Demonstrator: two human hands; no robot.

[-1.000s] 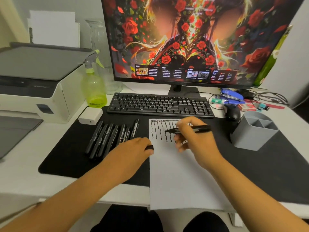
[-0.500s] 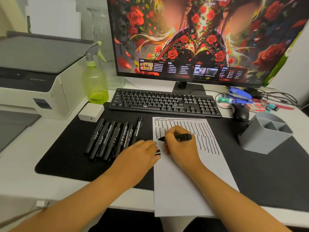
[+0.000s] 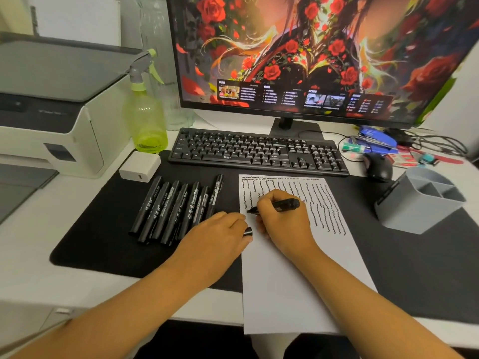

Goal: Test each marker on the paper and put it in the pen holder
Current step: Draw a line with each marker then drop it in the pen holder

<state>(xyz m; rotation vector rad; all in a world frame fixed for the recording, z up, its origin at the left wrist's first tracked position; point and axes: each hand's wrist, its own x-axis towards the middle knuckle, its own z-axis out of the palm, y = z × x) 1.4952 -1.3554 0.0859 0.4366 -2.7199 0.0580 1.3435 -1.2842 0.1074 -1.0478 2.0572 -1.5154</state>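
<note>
R hand [image 3: 282, 224] grips marker [image 3: 282, 205], axis horiz., tip left (on paper [image 3: 298, 275]).

Right hand [image 3: 282, 221] gripping an uncapped black marker [image 3: 281, 205], tip lying on the paper [image 3: 298, 275]; left hand [image 3: 220, 237] holding its cap [image 3: 248, 231]; seven markers [image 3: 178, 208] lying alongside; grey pen holder [image 3: 417, 200] standing at the right.

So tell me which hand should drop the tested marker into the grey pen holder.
Right. The right hand already grips the uncapped black marker, and the grey plastic pen holder stands on its side. The left hand holds the black cap; recap first.
</note>
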